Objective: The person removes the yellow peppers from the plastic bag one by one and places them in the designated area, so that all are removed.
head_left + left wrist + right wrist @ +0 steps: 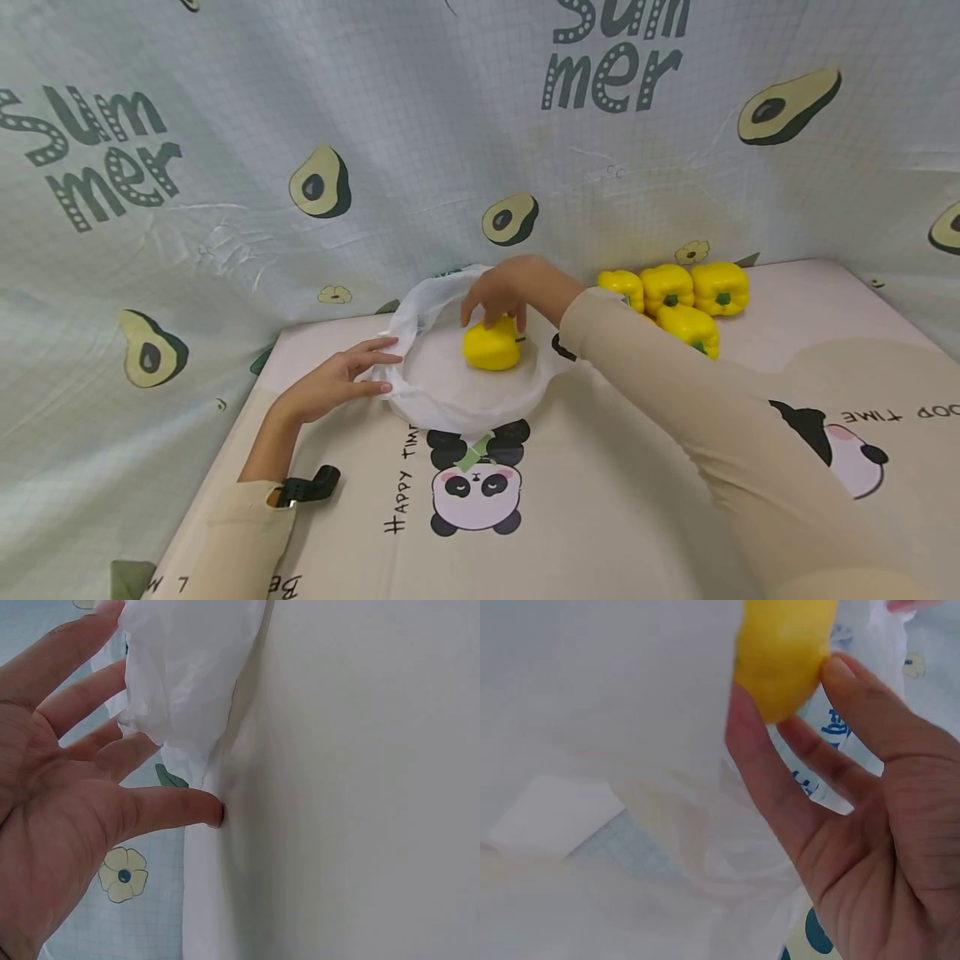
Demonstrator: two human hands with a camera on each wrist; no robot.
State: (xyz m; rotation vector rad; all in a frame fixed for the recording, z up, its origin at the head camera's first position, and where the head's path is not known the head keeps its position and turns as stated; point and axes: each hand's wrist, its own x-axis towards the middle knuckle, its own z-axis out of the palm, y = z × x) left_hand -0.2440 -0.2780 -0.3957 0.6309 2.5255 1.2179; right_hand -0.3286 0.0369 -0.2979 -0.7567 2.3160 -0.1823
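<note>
A yellow bell pepper (491,348) is inside the mouth of a white plastic bag (457,415) on the table. From above, my right hand (504,290) holds it by fingers and thumb. In the right wrist view the fingertips pinch the end of the pepper (784,660), beside a translucent bag wall (607,697). My left hand (335,385) is at the bag's left rim, fingers spread and fairly straight against the plastic. The left wrist view has those fingertips touching the crumpled bag edge (191,667), with the thumb lower down, apart from the bag.
Several more yellow bell peppers (667,287) sit grouped at the back right of the table. A printed tablecloth (615,500) with panda drawings covers the table. Behind it hangs a curtain (420,108) with avocado prints. Each wrist wears a black strap (311,486).
</note>
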